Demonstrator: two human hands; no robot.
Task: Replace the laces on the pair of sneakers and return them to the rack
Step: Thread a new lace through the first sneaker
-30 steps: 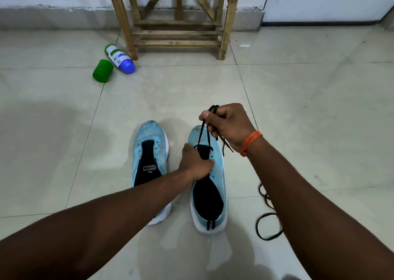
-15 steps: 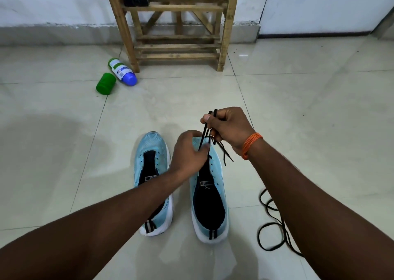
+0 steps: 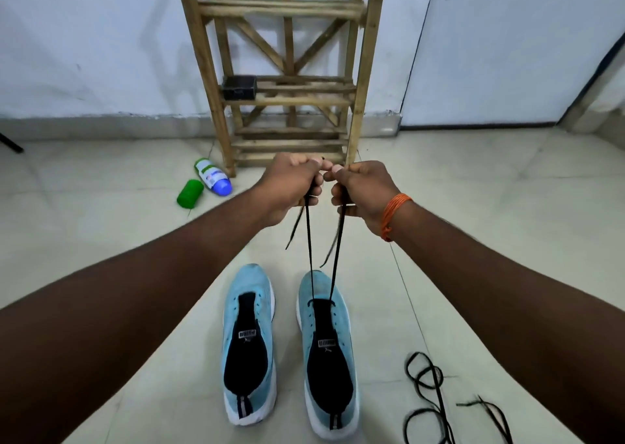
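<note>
Pale tiled floor (image 3: 490, 206) meets a white wall (image 3: 84, 37); a wooden rack (image 3: 360, 105) stands against it, a black box (image 3: 239, 87) on one shelf; a bottle (image 3: 213, 177) and a green cap (image 3: 189, 193) lie by its left foot. Two blue sneakers sit side by side, toes toward the rack; a loose lace (image 3: 439, 399) lies coiled to their right. Left hand (image 3: 291, 183) and right hand (image 3: 362, 189), raised before the lowest shelf, each curl round one end of a black lace (image 3: 308, 240) running taut up from the right sneaker (image 3: 319, 284).
</note>
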